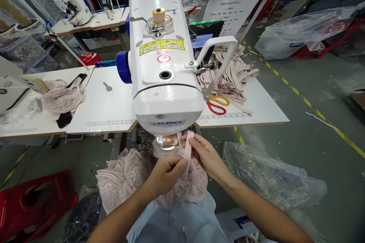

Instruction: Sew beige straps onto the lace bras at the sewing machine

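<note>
A narrow pale pink fabric strap [188, 147] runs between my two hands just below the head of a white sewing machine [168, 100]. My left hand [168, 172] is closed, thumb on top, pinching the strap's lower part. With thumb and fingers, my right hand [202, 152] grips it nearer the upper end. Pale pink lace bras [122, 178] are bunched on my lap and under the machine arm. Part of this lace fabric lies behind and below my hands. The needle area is mostly hidden by the machine's head.
Scissors with red and yellow handles [218, 104] lie on the white table [265, 115], near a heap of pink straps [228, 78]. More lace [64, 97] rests on the left table. A red stool [37, 205] stands at lower left; plastic bags [273, 178] lie at right.
</note>
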{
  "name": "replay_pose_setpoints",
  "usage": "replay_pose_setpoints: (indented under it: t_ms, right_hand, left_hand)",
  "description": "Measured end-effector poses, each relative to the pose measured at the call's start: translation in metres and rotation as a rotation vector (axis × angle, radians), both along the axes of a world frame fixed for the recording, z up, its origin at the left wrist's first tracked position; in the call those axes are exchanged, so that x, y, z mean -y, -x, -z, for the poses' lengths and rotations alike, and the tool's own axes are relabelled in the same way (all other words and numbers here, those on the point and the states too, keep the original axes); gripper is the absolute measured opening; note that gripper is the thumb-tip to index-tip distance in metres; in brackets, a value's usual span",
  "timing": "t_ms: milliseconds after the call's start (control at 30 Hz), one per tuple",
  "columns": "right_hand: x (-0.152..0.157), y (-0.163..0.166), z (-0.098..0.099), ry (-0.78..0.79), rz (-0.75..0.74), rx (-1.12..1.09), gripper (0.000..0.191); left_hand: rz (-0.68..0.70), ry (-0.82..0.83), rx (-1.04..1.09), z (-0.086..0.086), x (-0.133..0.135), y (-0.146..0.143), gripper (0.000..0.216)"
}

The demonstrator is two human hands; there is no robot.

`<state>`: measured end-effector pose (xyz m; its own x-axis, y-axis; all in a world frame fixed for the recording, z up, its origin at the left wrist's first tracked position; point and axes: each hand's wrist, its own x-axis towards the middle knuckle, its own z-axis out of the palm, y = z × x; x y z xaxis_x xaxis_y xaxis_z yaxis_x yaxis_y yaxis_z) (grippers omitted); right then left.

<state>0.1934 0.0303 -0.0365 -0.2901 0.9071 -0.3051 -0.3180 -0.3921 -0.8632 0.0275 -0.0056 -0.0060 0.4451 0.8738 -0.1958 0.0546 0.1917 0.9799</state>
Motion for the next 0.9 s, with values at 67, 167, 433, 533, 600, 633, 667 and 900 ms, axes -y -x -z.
replay_pose_setpoints:
  t_ms: [67, 167, 433, 533, 600, 633, 667, 900]
  right_hand:
    - [-0.004, -0.004, -0.004, -0.065, -0.2, 0.053, 0.036]
    - [-0.011, -0.01, -0.009, -0.222, -0.265, 0.282, 0.032]
    - [-0.061, -0.011, -0.013, -0.244, -0.147, 0.29, 0.028]
    - [-0.073, -0.005, -0.019, -0.292, -0.24, 0.274, 0.026]
    - [-0.077, -0.003, -0.022, -0.359, -0.244, 0.305, 0.028]
    - [-0.078, -0.002, -0.023, -0.397, -0.243, 0.342, 0.029]
    - [-0.079, -0.001, -0.024, -0.433, -0.235, 0.393, 0.028]
    - [-0.093, 0.012, -0.017, -0.696, -0.115, 0.754, 0.013]
  left_hand:
    - [-0.06, -0.027, -0.04, -0.001, -0.001, -0.002, 0.042]
    - [-0.098, -0.026, -0.094, -0.002, -0.002, -0.005, 0.038]
    - [-0.23, -0.832, -0.596, 0.012, -0.012, 0.019, 0.033]
    - [-0.29, -0.872, -0.913, 0.012, -0.014, 0.025, 0.032]
    - [-0.304, -0.785, -1.024, 0.008, -0.015, 0.027, 0.03]
    - [-0.303, -0.742, -1.043, 0.006, -0.015, 0.028, 0.03]
    - [-0.295, -0.708, -1.04, 0.004, -0.016, 0.03, 0.03]
    - [-0.097, -0.6, -0.744, 0.017, -0.023, 0.058, 0.035]
